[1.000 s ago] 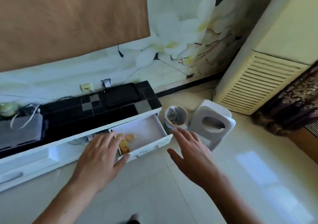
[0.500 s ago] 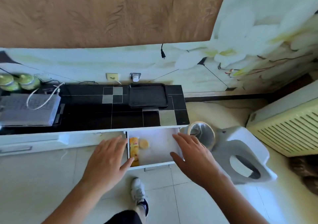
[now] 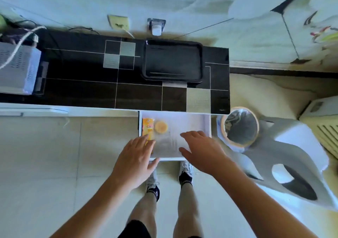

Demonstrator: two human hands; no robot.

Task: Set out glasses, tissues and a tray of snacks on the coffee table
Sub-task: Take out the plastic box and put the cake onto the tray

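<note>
A white drawer (image 3: 192, 124) stands pulled out of a low black-tiled cabinet (image 3: 82, 84). Inside it, at the left, lie an orange snack packet (image 3: 147, 128) and a round yellow pastry (image 3: 161, 126). An empty black tray (image 3: 172, 62) rests on the cabinet top behind the drawer. My left hand (image 3: 136, 161) hovers open over the drawer's front left corner, fingertips at the packet's near end. My right hand (image 3: 201, 151) is spread open above the drawer's right half and holds nothing.
A waste bin with a liner (image 3: 240, 126) stands just right of the drawer, and a white plastic stool (image 3: 296, 164) lies beyond it. A grey box with cables (image 3: 16, 69) sits on the cabinet's left end. My feet (image 3: 170, 175) stand on pale floor tiles below the drawer.
The view has tilted down to look straight onto the cabinet and drawer. Both hands have moved in over the drawer, the left now reaching the snack packet.
</note>
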